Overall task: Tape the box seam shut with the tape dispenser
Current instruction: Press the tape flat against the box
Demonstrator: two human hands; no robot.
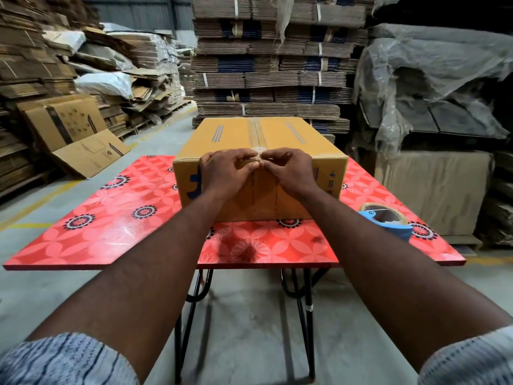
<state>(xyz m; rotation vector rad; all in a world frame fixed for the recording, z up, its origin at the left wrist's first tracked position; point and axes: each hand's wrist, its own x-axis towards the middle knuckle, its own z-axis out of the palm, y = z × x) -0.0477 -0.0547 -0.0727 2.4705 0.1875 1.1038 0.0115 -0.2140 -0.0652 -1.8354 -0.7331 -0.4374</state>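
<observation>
Corrugated cardboard box (259,165), centre of the red floral tabletop (116,218): stiff, likely light; steady by its near top edge. Tape strip (256,134) runs along the top seam. Left hand (222,170) and right hand (288,169), grip pinching the tape end there. Blue tape dispenser (387,220) lies released, near right.

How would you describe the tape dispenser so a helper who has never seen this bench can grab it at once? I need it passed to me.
Start at the red flowered table with the closed cardboard box on it. Look past the box toward the table's right edge: the tape dispenser lies there, apart from the box. It is the only blue thing on the tabletop, holding a roll of clear tape.
</observation>
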